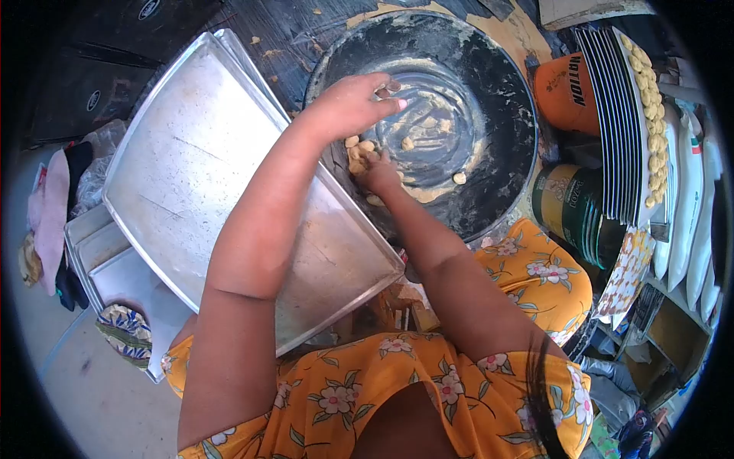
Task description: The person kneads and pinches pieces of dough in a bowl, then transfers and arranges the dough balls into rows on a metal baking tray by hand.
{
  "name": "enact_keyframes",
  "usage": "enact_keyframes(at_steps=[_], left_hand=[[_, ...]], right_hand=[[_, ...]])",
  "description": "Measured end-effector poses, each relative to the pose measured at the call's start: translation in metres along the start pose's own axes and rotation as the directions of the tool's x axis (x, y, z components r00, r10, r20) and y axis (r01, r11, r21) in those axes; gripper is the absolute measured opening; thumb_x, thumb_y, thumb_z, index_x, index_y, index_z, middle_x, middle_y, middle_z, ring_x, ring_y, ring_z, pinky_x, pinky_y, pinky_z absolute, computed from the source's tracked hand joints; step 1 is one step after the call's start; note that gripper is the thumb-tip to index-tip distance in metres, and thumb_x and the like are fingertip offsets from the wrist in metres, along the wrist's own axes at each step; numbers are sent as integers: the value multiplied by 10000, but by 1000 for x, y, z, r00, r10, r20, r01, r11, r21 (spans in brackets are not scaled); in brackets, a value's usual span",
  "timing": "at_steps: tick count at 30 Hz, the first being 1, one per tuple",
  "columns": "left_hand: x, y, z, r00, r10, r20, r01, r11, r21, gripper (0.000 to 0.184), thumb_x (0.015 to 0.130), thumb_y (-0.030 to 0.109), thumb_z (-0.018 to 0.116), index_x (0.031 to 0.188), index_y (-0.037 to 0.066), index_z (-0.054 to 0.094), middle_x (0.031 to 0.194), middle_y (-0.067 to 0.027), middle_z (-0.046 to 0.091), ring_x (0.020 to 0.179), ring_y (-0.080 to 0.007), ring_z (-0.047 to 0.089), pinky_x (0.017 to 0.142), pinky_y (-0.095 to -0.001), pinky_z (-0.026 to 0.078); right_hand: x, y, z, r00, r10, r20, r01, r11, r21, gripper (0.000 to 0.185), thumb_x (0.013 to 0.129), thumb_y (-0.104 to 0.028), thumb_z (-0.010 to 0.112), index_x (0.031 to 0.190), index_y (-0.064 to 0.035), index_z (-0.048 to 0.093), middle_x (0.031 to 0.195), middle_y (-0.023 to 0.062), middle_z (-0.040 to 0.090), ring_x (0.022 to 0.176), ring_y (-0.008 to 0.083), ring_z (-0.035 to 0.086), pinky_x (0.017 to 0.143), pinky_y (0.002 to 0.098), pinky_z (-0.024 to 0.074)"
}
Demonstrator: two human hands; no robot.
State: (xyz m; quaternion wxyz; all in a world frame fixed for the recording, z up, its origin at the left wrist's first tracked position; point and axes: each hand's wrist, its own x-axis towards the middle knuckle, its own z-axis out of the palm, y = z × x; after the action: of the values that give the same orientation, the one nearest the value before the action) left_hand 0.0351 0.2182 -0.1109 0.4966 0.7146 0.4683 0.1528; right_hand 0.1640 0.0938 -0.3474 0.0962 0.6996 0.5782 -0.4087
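A wide black basin (501,99) holds a few small pieces of tan dough, and smears of it coat the inside. My left hand (355,105) is over the basin's left side, fingers apart and slightly curled, with nothing seen in it. Lower down, my right hand (379,176) reaches to the basin's left wall, its fingers closed on a lump of dough (358,159). Small dough balls (367,145) lie right beside those fingers. Another dough ball (459,178) sits apart on the basin's right side. A bare metal tray (191,153) lies under my left forearm.
Further trays (115,260) lie beneath the metal tray. At right stands a stack of trays (615,130) with rows of shaped dough pieces (650,115) on top. Near it are an orange bucket (562,92), a dark printed bucket (562,199) and white bags (688,191).
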Motion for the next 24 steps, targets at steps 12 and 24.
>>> enact_keyframes(at_steps=[12, 24], left_hand=[[1, -9, 4, 999, 30, -25, -30, 999, -17, 558, 862, 455, 650, 1178, -4, 617, 1069, -224, 663, 991, -359, 647, 871, -403, 492], [-50, 42, -36, 813, 238, -531, -293, 956, -21, 362, 929, 281, 648, 1205, 47, 639, 1198, -112, 654, 1113, -208, 612, 957, -321, 472]], right_hand=[[-10, 38, -1, 998, -63, 3, 63, 994, -85, 768, 639, -359, 829, 1344, -232, 552, 1505, 206, 307, 1223, 346, 521, 990, 429, 469], [-74, 45, -102, 835, 35, -549, 101, 971, 217, 504, 725, -91, 732, 1214, -24, 626, 1189, 234, 582, 1083, 383, 594, 937, 414, 490]])
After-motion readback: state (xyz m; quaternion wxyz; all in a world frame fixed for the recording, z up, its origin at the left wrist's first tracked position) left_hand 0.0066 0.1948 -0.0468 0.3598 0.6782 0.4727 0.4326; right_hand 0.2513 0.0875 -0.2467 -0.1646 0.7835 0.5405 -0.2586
